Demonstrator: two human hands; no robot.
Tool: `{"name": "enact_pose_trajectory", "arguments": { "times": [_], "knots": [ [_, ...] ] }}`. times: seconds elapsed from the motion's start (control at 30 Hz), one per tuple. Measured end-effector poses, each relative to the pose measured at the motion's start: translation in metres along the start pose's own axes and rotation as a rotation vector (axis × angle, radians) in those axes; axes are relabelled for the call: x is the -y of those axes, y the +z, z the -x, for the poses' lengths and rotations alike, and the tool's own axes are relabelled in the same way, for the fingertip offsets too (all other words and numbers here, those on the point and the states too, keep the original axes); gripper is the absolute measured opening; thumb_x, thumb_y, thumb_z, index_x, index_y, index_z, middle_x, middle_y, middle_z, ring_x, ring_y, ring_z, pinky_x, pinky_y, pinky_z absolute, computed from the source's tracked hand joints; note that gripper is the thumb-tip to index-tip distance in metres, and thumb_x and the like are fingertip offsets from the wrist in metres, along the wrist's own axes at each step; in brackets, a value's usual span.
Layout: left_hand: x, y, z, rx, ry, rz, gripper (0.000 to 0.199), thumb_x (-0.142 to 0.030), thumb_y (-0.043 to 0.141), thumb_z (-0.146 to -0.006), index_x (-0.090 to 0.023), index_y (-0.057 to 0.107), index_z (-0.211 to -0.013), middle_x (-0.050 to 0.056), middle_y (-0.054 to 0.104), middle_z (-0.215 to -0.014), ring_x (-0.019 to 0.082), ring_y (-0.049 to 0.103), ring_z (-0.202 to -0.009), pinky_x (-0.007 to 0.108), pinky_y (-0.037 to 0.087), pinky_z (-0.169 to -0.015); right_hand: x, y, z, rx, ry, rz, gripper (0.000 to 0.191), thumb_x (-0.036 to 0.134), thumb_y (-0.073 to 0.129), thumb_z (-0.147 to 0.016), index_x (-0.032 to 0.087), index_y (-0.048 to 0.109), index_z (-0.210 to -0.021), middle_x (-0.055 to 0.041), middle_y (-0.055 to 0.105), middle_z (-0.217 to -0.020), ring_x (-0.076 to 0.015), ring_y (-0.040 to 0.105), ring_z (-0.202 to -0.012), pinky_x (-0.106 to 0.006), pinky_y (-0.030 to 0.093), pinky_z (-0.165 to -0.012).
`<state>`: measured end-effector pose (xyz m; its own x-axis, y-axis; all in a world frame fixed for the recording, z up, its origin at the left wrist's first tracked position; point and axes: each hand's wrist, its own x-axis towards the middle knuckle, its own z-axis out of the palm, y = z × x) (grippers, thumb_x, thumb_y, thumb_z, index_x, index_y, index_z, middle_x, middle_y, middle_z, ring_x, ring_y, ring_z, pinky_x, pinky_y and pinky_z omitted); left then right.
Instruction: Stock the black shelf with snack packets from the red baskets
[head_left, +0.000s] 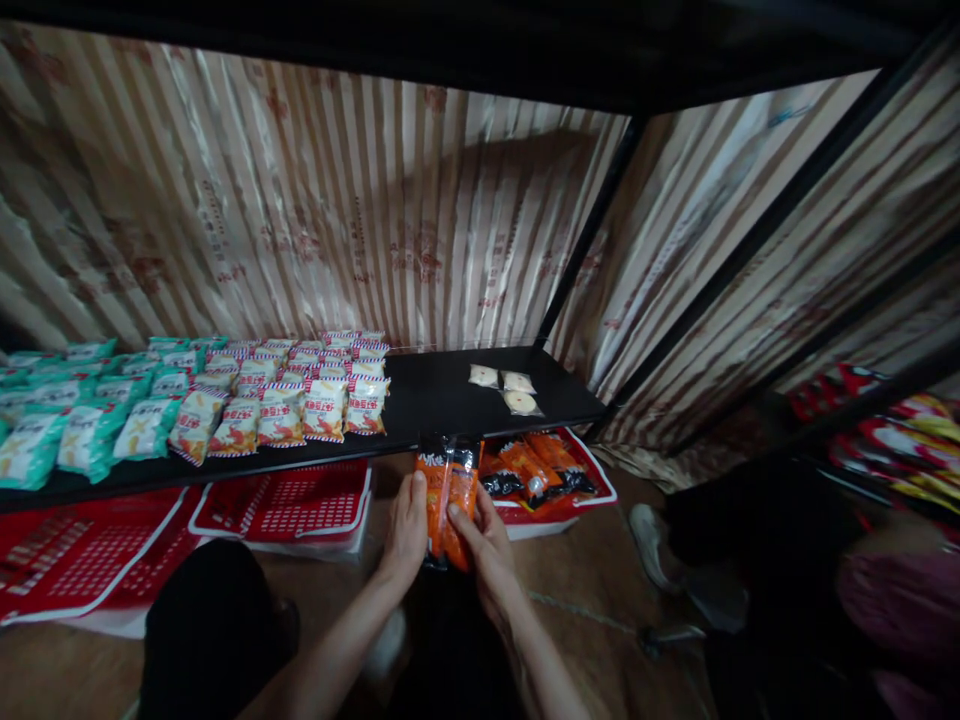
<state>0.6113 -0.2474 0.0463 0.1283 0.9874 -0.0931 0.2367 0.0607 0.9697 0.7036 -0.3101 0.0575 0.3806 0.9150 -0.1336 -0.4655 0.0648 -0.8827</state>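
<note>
Between my two hands is an orange-and-black snack packet [448,505], held upright in front of the shelf edge. My left hand [407,528] closes on its left side, and my right hand [486,545] grips the right side with the thumb across the front. Whether it is one packet or two side by side I cannot tell. Just behind, a red basket [606,490] holds several similar orange-and-black packets [536,470]. Above it, on the black shelf [427,390], lie 3 small clear-wrapped round pale items [519,402].
White-and-orange snack packets [281,412] and green-and-white packets [90,435] stand in rows on the shelf's left. Red baskets [285,500] sit on the floor below. A metal post [592,235] rises at the shelf's right end. Another person [795,560] is at the right, near more packets [892,440].
</note>
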Motion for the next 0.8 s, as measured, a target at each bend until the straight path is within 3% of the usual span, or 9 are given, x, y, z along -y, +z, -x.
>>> {"name": "enact_pose_trajectory", "arguments": {
  "times": [0.13,0.37,0.53,0.8],
  "knots": [
    [-0.003,-0.001,0.002,-0.025,-0.003,0.035,0.038,-0.044,0.029,-0.086,-0.020,0.058,-0.091,0.010,0.067,-0.097,0.024,0.060,-0.096,0.038,0.043,-0.089,0.006,0.002,0.004,0.091,-0.007,0.057,0.048,0.037,0.073,-0.069,0.021,0.057,-0.111,-0.0069,0.067,-0.107,-0.0245,0.063,-0.097,-0.039,0.049,-0.087],
    [0.007,-0.003,0.015,-0.079,-0.037,0.098,0.042,-0.050,0.030,-0.082,-0.020,0.057,-0.089,0.011,0.065,-0.097,0.025,0.058,-0.099,0.039,0.041,-0.091,0.005,0.002,0.015,0.137,-0.002,0.075,0.052,0.039,0.073,-0.068,0.022,0.057,-0.114,-0.0052,0.068,-0.101,-0.0229,0.063,-0.094,-0.040,0.048,-0.087],
    [0.015,0.010,0.032,-0.126,-0.024,0.130,0.047,-0.053,0.029,-0.083,-0.018,0.059,-0.090,0.013,0.065,-0.096,0.027,0.059,-0.097,0.041,0.043,-0.088,0.017,-0.008,0.031,0.165,0.022,0.090,0.054,0.039,0.073,-0.068,0.022,0.055,-0.116,-0.0046,0.067,-0.105,-0.0222,0.062,-0.098,-0.039,0.046,-0.092],
    [0.008,0.034,0.056,-0.190,-0.030,0.209,0.047,-0.051,0.029,-0.084,-0.016,0.059,-0.095,0.013,0.065,-0.102,0.026,0.058,-0.102,0.038,0.042,-0.093,0.033,-0.034,0.046,0.182,-0.039,0.204,0.058,0.032,0.073,-0.067,0.023,0.052,-0.121,-0.0035,0.063,-0.116,-0.0209,0.058,-0.108,-0.035,0.042,-0.097]
  ]
}}
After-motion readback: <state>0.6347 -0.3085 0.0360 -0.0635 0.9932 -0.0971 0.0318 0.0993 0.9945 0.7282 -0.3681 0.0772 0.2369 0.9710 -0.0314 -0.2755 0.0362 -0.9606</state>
